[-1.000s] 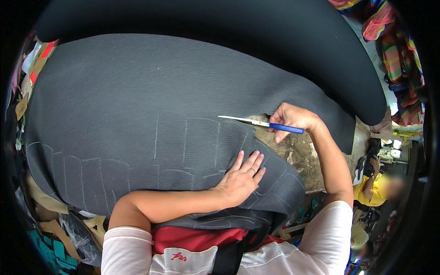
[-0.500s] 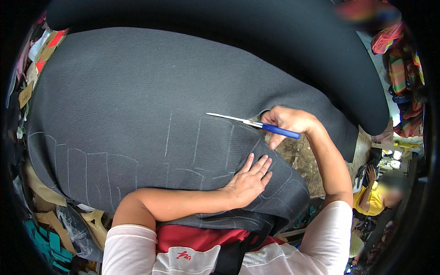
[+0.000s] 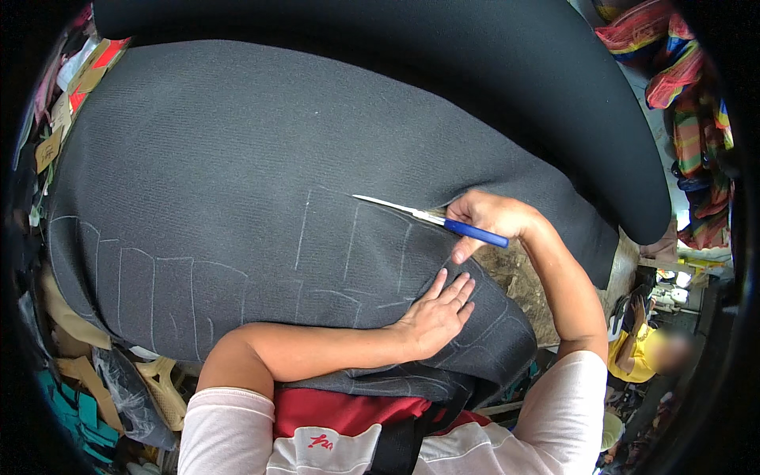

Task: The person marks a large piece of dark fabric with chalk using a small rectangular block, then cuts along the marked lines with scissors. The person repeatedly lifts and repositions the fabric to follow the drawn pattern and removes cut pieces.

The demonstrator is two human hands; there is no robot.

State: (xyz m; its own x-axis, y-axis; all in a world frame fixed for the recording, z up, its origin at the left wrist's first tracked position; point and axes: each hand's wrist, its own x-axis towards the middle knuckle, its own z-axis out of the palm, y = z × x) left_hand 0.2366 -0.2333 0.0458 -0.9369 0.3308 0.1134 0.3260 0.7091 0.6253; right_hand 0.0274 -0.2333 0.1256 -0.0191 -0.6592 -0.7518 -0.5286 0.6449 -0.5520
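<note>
Dark grey fabric (image 3: 206,150), marked with pale chalk outlines, spreads over the table in front of me. My right hand (image 3: 487,222) grips blue-handled scissors (image 3: 389,207). One long blade lies over the fabric and points left, close to the chalk lines; the other blade is mostly hidden. A cut edge opens around the scissors, baring the worn brown tabletop (image 3: 518,281). My left hand (image 3: 435,317) rests flat on the fabric just below the cut, fingers spread, holding nothing. Toward me the fabric bunches in folds against my body.
A thick black roll of material (image 3: 380,47) lies along the table's far side. Teal scraps (image 3: 79,419) and a beige plastic chair (image 3: 164,392) are at lower left. Colourful striped bags (image 3: 689,127) hang at right. A person in yellow (image 3: 633,360) is farther off at right.
The scissors and my right hand have shifted slightly left. My left hand still lies flat on the fabric. The view has tilted a little.
</note>
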